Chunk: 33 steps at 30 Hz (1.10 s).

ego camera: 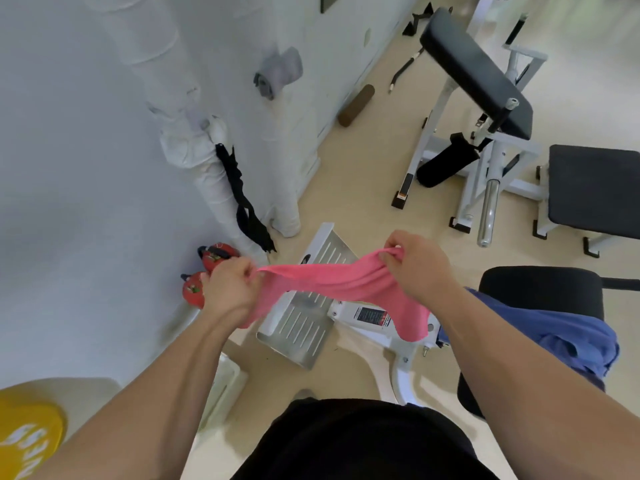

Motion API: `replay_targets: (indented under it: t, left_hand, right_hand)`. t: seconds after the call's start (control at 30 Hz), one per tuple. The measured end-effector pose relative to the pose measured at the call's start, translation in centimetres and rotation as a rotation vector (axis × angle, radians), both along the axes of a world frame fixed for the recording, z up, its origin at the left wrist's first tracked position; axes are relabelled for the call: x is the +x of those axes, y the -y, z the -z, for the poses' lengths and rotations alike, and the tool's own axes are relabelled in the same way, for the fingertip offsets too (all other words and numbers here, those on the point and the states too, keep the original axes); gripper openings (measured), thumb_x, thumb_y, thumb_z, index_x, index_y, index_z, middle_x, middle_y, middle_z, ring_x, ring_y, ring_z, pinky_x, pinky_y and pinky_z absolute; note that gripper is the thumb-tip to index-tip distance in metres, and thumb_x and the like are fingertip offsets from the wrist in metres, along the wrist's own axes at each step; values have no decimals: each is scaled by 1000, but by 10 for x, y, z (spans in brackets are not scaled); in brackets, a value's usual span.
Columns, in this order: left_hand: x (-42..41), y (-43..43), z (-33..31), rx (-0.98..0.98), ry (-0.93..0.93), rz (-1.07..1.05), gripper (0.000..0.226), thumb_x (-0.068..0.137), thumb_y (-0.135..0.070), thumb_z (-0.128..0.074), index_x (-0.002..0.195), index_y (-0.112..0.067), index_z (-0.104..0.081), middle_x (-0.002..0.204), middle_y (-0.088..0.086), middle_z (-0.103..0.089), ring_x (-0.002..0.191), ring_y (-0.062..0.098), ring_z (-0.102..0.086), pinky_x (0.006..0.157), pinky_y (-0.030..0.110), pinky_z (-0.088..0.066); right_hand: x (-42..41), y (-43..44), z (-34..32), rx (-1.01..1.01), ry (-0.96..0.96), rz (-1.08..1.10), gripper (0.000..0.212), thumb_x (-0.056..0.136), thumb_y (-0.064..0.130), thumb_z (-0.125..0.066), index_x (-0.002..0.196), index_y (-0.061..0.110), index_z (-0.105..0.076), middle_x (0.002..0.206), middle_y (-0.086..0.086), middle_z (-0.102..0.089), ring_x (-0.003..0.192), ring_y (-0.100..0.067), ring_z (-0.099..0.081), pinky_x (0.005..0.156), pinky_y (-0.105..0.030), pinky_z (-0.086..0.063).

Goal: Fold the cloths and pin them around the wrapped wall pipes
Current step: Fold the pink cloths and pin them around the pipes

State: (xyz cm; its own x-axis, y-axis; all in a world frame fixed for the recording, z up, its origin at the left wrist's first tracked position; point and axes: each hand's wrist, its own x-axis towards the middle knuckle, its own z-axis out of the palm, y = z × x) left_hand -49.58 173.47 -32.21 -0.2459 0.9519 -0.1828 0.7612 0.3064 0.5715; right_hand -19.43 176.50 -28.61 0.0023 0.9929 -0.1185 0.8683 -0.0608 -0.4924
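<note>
A pink cloth is stretched between my two hands above the floor, its lower folds sagging at both ends. My left hand grips its left end and my right hand grips its bunched right end. White-wrapped wall pipes run down the wall at the left, with a black cloth hanging against one. A grey cloth is rolled around a pipe higher up the wall. A blue cloth lies on a black seat beside my right forearm.
Two red clamps sit by the wall behind my left hand. A metal footplate of a white machine lies on the floor below the cloth. Black padded gym benches stand at the right. A yellow object is at the bottom left.
</note>
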Motion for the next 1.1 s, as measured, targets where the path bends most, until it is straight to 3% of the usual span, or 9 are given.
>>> replay_targets:
  t: [0.1,0.2,0.33,0.53,0.63,0.73,0.9,1.0,1.1]
  left_hand:
    - [3,-2,-22,-24,150,60,20,99,-26,-53,82,-15,-56,75,2,-63,73,25,-58,65,31,-45]
    - [6,2,-40,44,281,93,15,99,-24,-57,84,-19,-60,77,-2,-68,73,13,-62,63,23,-44]
    - [18,10,-59,33,534,52,15,97,-21,-62,85,-16,-69,70,-4,-72,60,-3,-62,57,9,-48]
    - [7,15,-69,7,668,101,7,95,-21,-68,92,-16,-72,82,1,-77,75,15,-73,74,29,-56]
    - [-8,19,-65,-38,590,107,10,94,-18,-69,84,-16,-70,60,-16,-62,46,-3,-52,53,24,-41]
    - [-17,23,-61,-32,593,26,22,95,-19,-68,73,-17,-65,49,-19,-47,35,0,-41,45,18,-30]
    - [-17,27,-61,-1,740,-88,22,97,-13,-64,75,-13,-69,52,-16,-53,37,0,-41,43,13,-33]
    - [-7,24,-61,77,802,-165,20,94,-17,-68,75,-14,-72,62,-8,-62,54,4,-50,56,21,-44]
    - [10,24,-71,139,918,-191,16,94,-12,-69,80,-12,-75,68,-4,-70,62,6,-58,60,19,-50]
  right_hand:
    - [-33,8,-2,-18,-18,-49,5,93,24,-62,90,21,-63,83,4,-60,79,-19,-53,66,-29,-33]
    - [-69,15,-6,-67,-148,-102,9,91,28,-64,83,29,-60,70,11,-59,68,-12,-55,60,-28,-37]
    - [-107,20,-17,-175,-457,-194,26,88,28,-70,111,39,-63,63,10,-55,55,-2,-51,56,-19,-41]
    - [-121,10,-23,-43,-390,-290,13,93,26,-67,82,33,-69,73,10,-69,71,-4,-62,70,-28,-48]
    - [-120,2,-25,-40,-348,-208,14,94,26,-63,84,35,-68,76,11,-69,71,0,-60,68,-21,-45]
    - [-118,-1,-32,-8,-349,-136,18,95,22,-62,81,32,-67,72,9,-67,66,-1,-57,65,-23,-42]
    - [-118,2,-43,-120,-551,32,17,96,22,-58,81,20,-67,63,-11,-71,56,-30,-69,55,-29,-53]
    - [-129,8,-41,-150,-663,201,5,91,21,-65,90,25,-64,62,-1,-64,50,-17,-59,52,-27,-46]
    - [-148,21,-37,-171,-794,258,12,87,23,-71,93,30,-63,71,2,-61,61,-14,-57,60,-29,-46]
